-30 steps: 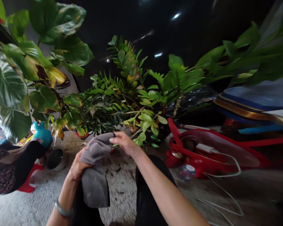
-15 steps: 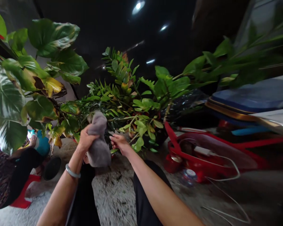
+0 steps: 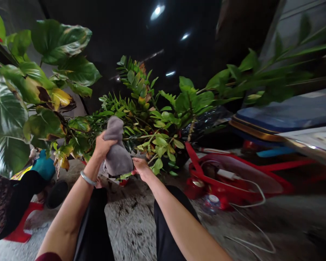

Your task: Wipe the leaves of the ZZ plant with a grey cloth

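Observation:
My left hand (image 3: 103, 145) is wrapped round the narrow middle of a soft grey plush piece (image 3: 118, 159), holding it tilted in front of the plants. The plush bulges above and below the grip; its exact kind does not show. At its lower right edge is my right hand (image 3: 141, 169), fingers closed in a pinch that meets the fabric. What lies between those fingertips is too small to make out. A pale bangle (image 3: 88, 178) circles my left wrist.
Leafy potted plants (image 3: 163, 119) stand just beyond my hands. To the right is a red plastic basket (image 3: 195, 168) with a white charger (image 3: 228, 174) and cable, near a clear jar (image 3: 212, 203). At left, a person (image 3: 5, 203) sits on a red stool (image 3: 23, 224) by a black bowl (image 3: 57, 194).
The plush piece has risen slightly and moved right, its lower end turned toward my right hand. My right hand, apart from it earlier, now meets its edge. The view has shifted a little.

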`<action>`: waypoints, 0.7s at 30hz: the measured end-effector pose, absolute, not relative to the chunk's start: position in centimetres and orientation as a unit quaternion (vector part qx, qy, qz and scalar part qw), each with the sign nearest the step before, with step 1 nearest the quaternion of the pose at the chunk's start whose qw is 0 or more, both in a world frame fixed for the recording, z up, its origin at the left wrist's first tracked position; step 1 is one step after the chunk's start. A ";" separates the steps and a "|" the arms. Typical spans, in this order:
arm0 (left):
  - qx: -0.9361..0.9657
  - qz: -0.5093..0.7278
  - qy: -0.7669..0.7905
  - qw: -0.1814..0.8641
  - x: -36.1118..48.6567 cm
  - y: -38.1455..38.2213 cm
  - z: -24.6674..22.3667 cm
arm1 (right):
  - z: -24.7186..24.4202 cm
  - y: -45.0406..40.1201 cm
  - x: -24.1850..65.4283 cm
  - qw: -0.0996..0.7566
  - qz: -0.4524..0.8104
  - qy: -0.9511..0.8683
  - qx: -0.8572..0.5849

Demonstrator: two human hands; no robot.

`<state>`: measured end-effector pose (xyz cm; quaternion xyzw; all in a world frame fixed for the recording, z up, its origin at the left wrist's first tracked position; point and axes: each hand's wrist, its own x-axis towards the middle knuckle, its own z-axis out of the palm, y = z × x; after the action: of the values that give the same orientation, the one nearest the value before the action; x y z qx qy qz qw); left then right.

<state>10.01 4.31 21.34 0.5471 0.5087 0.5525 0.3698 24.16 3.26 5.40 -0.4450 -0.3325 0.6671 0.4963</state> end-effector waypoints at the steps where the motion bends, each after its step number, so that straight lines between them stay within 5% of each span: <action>1: 0.553 0.513 0.531 0.387 10.0 4.0 20.2 | 5.4 3.3 24.1 0.495 0.668 -0.330 -0.446; 7: 0.628 0.299 0.504 0.512 7.6 -0.9 19.5 | 4.7 3.1 24.7 0.491 0.668 -0.327 -0.455; 12: 0.602 0.503 0.458 0.418 8.4 1.9 24.1 | 4.9 3.1 24.9 0.479 0.673 -0.336 -0.453; 15: 0.543 0.552 0.500 0.388 9.4 3.9 22.5 | 5.1 3.1 24.6 0.478 0.671 -0.334 -0.457; 21: 0.619 0.290 0.542 0.489 7.4 -1.1 17.0 | 4.8 3.2 24.5 0.477 0.672 -0.325 -0.464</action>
<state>7.39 -1.11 17.00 0.6194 0.5415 0.2901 0.4889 24.51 3.20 4.83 -0.4640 -0.3245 0.6719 0.4775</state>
